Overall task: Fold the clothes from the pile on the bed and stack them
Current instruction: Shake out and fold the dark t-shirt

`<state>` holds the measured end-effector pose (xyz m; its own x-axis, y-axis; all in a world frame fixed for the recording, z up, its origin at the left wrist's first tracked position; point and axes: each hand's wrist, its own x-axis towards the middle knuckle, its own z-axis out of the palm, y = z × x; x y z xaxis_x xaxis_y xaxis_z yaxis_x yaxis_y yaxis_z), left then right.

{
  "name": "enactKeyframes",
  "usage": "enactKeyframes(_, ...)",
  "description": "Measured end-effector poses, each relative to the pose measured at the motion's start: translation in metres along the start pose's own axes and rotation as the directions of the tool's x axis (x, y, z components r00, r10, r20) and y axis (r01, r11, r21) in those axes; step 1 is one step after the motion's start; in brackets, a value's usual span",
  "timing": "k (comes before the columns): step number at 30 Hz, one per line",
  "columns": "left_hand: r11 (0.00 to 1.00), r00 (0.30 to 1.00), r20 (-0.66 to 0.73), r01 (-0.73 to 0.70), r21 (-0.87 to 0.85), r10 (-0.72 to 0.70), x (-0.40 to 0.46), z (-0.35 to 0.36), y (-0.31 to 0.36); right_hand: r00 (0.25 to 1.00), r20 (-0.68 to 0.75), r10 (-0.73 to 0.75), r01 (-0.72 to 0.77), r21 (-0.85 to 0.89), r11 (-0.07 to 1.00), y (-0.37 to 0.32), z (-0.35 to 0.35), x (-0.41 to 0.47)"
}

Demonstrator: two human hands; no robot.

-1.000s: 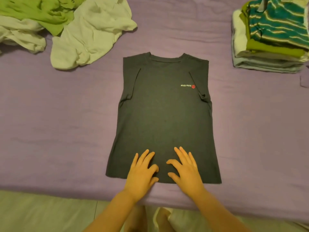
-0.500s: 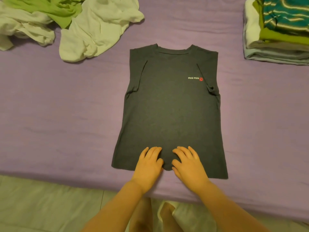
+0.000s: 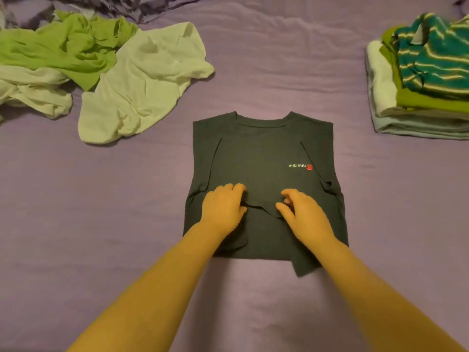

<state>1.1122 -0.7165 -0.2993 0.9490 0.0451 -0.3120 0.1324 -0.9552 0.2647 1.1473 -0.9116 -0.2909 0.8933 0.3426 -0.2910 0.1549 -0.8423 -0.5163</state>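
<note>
The dark T-shirt lies flat in the middle of the purple bed, its bottom part doubled up over its middle. The left hand and right hand sit side by side on that turned-up hem, fingers curled and pinching the cloth. The unfolded pile lies far left, the folded stack far right.

The dark shirt on the bed has small white words on its chest, by the shirt's right edge. They say "miu miu," with a little red round mark beside them.
</note>
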Motion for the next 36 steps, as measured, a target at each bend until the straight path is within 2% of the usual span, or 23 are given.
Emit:
enactKeyframes(2,0.999,0.997,0.072,0.031,0.015,-0.032,0.002,0.001,-0.008,0.996,0.087,0.000,0.000,-0.009,1.000,0.005,0.004,-0.007)
enactKeyframes(4,0.998,0.996,0.072,0.056,0.014,-0.057,-0.004,0.003,-0.015,0.988,0.153,-0.024,0.049,-0.160,0.986,0.008,0.011,-0.020)
enactKeyframes(7,0.984,0.988,0.111,0.119,-0.136,-0.104,-0.008,0.002,-0.023,0.983,0.161,0.092,-0.051,-0.246,0.968,0.007,0.014,-0.023)
enactKeyframes(11,0.856,0.979,0.191,0.157,-0.492,-0.070,0.006,-0.018,-0.035,0.976,0.117,0.182,-0.176,-0.057,0.983,0.004,-0.003,-0.001)
enactKeyframes(13,0.795,0.979,0.195,0.158,-0.585,-0.051,0.021,-0.033,-0.040,0.982,0.059,0.180,-0.185,0.102,0.977,0.002,-0.020,0.015)
enactKeyframes(17,0.785,0.990,0.123,0.135,-0.605,-0.075,0.061,-0.060,-0.048,0.985,-0.020,0.171,-0.158,0.298,0.942,-0.004,-0.050,0.060)
enactKeyframes(21,0.790,0.987,0.029,0.142,-0.597,-0.155,0.115,-0.081,-0.052,0.986,-0.049,0.158,-0.132,0.338,0.932,-0.005,-0.069,0.120)
enactKeyframes(24,0.755,0.970,0.029,0.208,-0.622,-0.243,0.156,-0.089,-0.054,0.979,-0.048,0.196,-0.165,0.368,0.915,-0.005,-0.072,0.165)
enactKeyframes(25,0.757,0.964,0.031,0.228,-0.613,-0.266,0.165,-0.088,-0.055,0.978,-0.030,0.208,-0.182,0.371,0.911,-0.003,-0.070,0.175)
enactKeyframes(27,0.827,0.965,-0.028,0.208,-0.522,-0.260,0.171,-0.080,-0.055,0.984,-0.008,0.180,-0.170,0.279,0.945,0.003,-0.061,0.185)
enactKeyframes(30,0.940,0.975,-0.167,0.081,-0.331,-0.143,0.161,-0.063,-0.050,0.999,0.002,0.037,-0.037,0.102,0.994,0.015,-0.051,0.175)
enactKeyframes(33,0.994,0.995,-0.095,-0.031,-0.105,0.022,0.149,-0.047,-0.046,0.984,0.112,-0.138,0.144,-0.044,0.989,0.030,-0.044,0.155)
enactKeyframes(36,1.000,1.000,-0.016,-0.018,0.019,0.019,0.144,-0.043,-0.047,0.924,0.261,-0.280,0.337,-0.207,0.918,0.047,-0.038,0.139)
